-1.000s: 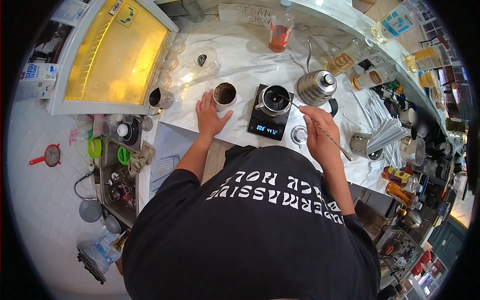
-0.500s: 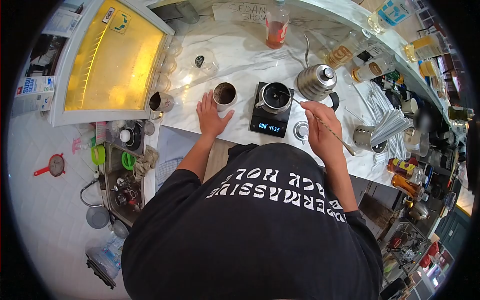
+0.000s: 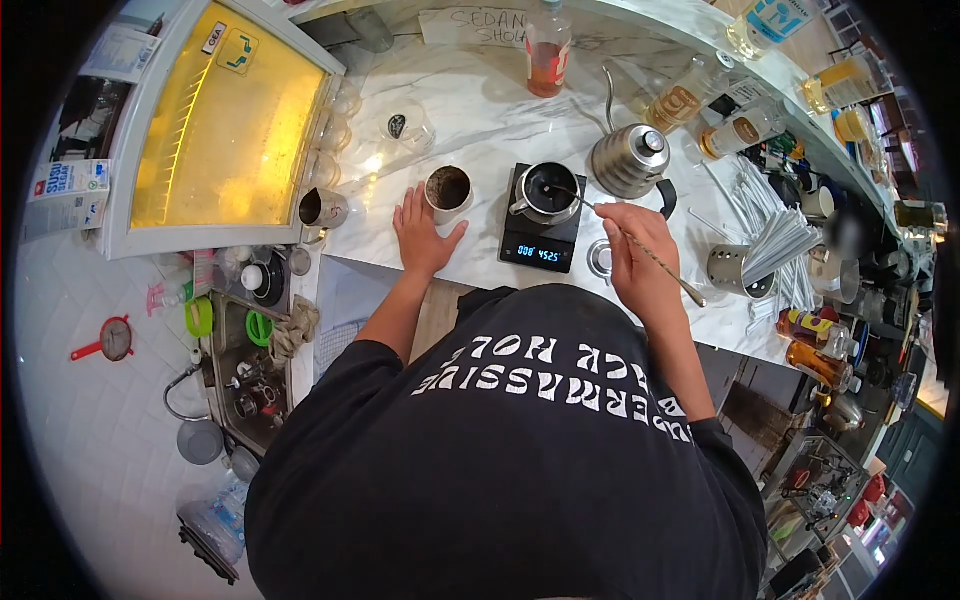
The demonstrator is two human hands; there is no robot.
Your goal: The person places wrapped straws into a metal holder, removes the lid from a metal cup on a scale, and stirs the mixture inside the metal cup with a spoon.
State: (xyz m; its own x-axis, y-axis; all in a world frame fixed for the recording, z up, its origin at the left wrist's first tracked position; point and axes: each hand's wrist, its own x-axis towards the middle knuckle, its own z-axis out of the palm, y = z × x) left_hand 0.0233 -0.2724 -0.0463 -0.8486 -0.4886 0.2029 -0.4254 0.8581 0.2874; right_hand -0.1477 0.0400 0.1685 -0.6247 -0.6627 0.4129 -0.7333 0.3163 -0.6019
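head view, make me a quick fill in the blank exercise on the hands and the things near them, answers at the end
1. The long twisted spoon is held in the person's ____ hand.
2. The metal cup stands on a scale whose lit display glows ____.
3. In the picture, the other hand and the white cup are both to the ____ of the scale.
4. The handle of the kettle is coloured ____.

Missing words: right; blue; left; black.

- A smooth metal kettle (image 3: 628, 165) gleams.
- A metal spoon (image 3: 655, 261) glints, its shaft ridged.
- The tabletop (image 3: 470, 110) shows a glossy, marble-like finish.
- A cloth shirt (image 3: 500, 460) looks matt.
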